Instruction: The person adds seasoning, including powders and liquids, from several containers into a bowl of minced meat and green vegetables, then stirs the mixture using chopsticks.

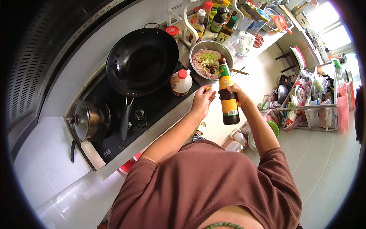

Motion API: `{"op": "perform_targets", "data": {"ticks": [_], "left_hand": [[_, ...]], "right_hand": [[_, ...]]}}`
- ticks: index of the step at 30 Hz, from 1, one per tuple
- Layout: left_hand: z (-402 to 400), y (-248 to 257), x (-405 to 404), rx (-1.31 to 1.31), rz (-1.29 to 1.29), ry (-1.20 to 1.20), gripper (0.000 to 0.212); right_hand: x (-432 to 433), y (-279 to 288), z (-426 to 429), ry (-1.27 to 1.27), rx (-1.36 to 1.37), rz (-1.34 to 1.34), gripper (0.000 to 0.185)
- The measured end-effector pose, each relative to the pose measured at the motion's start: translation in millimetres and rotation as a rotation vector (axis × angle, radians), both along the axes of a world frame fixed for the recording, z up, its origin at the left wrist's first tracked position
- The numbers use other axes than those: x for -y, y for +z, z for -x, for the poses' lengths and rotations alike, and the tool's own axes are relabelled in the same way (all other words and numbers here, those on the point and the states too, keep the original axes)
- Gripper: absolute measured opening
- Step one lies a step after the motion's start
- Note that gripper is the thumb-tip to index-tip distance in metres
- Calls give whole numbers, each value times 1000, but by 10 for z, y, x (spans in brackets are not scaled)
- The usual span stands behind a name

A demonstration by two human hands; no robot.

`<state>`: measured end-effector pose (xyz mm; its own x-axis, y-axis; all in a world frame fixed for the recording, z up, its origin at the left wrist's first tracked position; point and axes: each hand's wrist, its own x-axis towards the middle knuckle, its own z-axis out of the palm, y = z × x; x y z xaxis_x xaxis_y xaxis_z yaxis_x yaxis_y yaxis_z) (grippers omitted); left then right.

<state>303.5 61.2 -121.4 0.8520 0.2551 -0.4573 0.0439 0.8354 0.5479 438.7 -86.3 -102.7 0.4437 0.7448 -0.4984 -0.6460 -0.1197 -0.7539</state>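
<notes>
My right hand [239,96] grips a dark glass sauce bottle [230,108] with yellow and green labels. Its neck points toward the stainless steel bowl [228,51] and overlaps the near right rim in view. No cap shows on the bottle mouth. Between the fingertips of my left hand [200,101] is a small yellow cap [208,89], mostly covered. Inside the bowl lies raw minced meat [199,58], topped with chopped pale green bits [211,55] and a dark sauce patch [211,69]. Wooden chopsticks [240,71] rest in it, partly behind the bottle.
Left of the bowl, a black wok [140,63] and a lidded pot [91,120] sit on the black gas hob [110,146]. A red-capped white jug [182,83] stands near the hob's edge. Several sauce bottles [219,18] line the back. A crowded rack [308,107] is at right.
</notes>
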Motion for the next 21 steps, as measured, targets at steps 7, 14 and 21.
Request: {"op": "perform_targets", "data": {"ticks": [7,14,21], "left_hand": [[121,58,-16,-67,-108,-59,32],[259,171,-65,132,-24,18,30],[245,839,-146,203,-106,61,23]], "right_hand": [[-46,213,168,33,-202,-348,68],[-393,589,562,130,-473,-1225,81],[-535,637,806,171,-579,-1540,86]]}}
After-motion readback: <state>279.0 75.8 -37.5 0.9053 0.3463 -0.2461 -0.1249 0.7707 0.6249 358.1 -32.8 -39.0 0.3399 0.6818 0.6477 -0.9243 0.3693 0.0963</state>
